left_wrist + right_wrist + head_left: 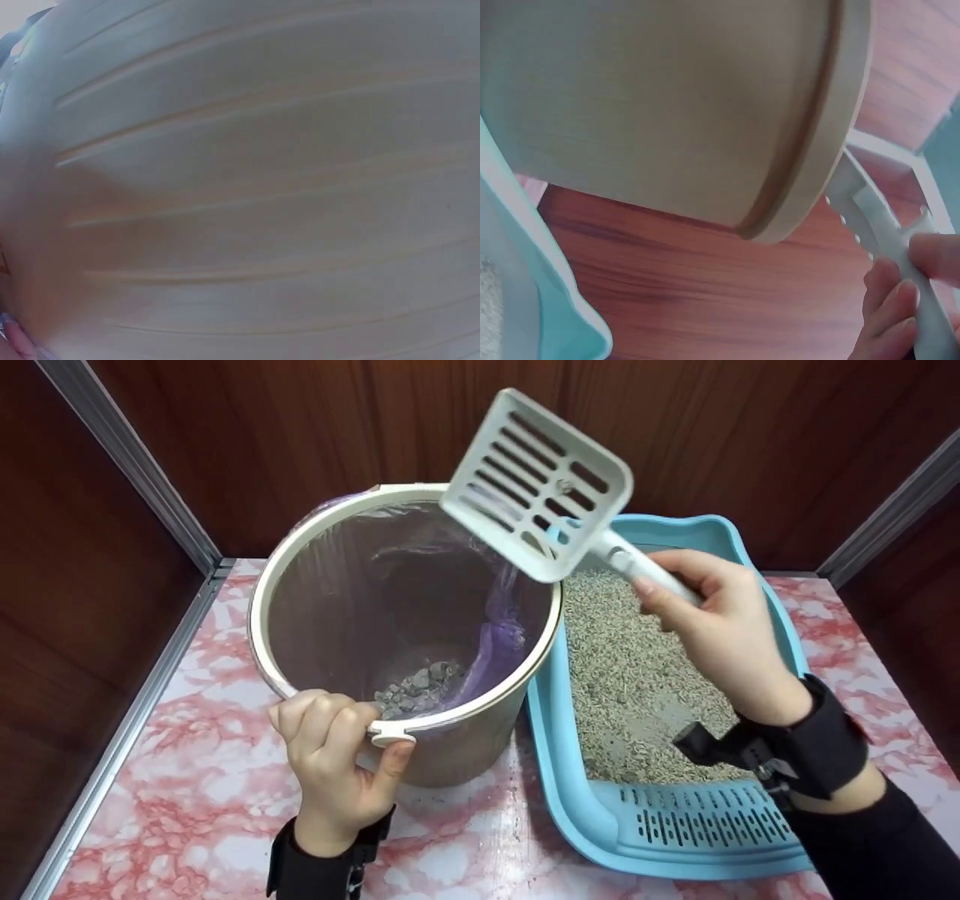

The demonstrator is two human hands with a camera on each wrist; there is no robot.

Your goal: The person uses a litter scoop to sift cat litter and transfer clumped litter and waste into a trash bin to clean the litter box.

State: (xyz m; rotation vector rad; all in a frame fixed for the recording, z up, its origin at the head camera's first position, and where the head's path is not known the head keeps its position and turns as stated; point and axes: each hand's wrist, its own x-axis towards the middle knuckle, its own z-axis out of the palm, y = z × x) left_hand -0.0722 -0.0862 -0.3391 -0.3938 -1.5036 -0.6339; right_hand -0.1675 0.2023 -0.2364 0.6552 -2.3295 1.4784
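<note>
My right hand (727, 622) grips the handle of a white slotted litter scoop (517, 457), whose head is raised over the right part of the bin's rim. A small grey bit clings among its slots. In the right wrist view, fingers (892, 307) curl round the scoop's handle beside the bin wall. My left hand (330, 757) holds the near rim of the cream trash bin (259, 622), fingers over the edge and thumb outside. A purple bag (487, 656) lines the bin, with grey litter clumps (416, 690) at its bottom. The left wrist view is filled by the bin's ribbed outer wall (262, 172).
Right of the bin stands a blue litter box (555, 765) holding grey-beige litter (630, 675), with a slotted step (697, 814) at its near end. Both stand on a red-and-white marbled surface (195, 780). Dark wood panels (285, 427) with metal edging rise behind and at the sides.
</note>
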